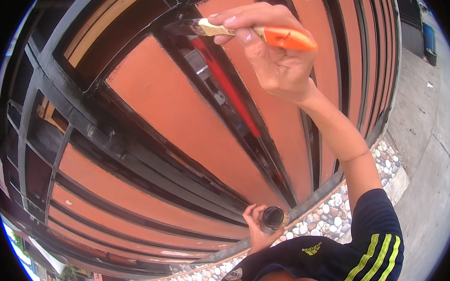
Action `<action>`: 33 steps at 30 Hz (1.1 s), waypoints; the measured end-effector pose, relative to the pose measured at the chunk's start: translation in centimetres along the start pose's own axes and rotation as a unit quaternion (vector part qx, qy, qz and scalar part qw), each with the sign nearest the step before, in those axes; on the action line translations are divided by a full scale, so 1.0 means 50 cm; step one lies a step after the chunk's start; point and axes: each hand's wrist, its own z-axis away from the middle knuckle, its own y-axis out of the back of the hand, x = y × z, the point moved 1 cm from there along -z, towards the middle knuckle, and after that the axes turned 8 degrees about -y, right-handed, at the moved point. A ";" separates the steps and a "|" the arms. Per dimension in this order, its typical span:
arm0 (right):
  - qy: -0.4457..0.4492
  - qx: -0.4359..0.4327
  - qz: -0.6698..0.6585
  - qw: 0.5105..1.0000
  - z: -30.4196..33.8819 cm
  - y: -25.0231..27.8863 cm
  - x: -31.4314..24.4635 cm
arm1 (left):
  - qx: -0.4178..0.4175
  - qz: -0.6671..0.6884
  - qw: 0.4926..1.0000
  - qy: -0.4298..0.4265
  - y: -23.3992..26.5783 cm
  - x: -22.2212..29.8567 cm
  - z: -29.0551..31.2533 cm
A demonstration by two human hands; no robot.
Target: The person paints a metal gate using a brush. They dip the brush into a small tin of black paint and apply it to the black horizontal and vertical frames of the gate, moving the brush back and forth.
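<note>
A paintbrush [292, 39] with an orange-tipped pale handle is pinched in my raised right hand [285, 68], its handle lying across the palm. The dark bristles point left and meet, or come very near, the black metal frame [177, 13] at the top of a gate with orange panels [156, 88]. Low down, my left hand [256, 229] has its fingers round a small open jar [274, 217]. Inside the jar it looks dark, like black paint.
Black bars with narrow gaps separate the panels; something red [227, 84] shows through one gap. A base of set pebbles [335, 211] runs below the gate. Grey pavement [427, 125] stretches to the right, with a blue bin-like object [429, 43] farther off.
</note>
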 end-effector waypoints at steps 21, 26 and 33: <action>0.152 -0.258 0.370 0.879 -0.008 -0.013 -0.007 | -0.012 0.080 0.997 -0.002 0.024 -0.023 -0.030; 0.207 -0.201 0.378 0.880 -0.016 0.010 -0.060 | -0.033 0.081 0.996 -0.007 0.035 -0.029 -0.038; 0.125 -0.093 0.265 0.952 -0.012 -0.017 -0.049 | -0.056 0.090 0.994 0.001 0.047 -0.034 -0.043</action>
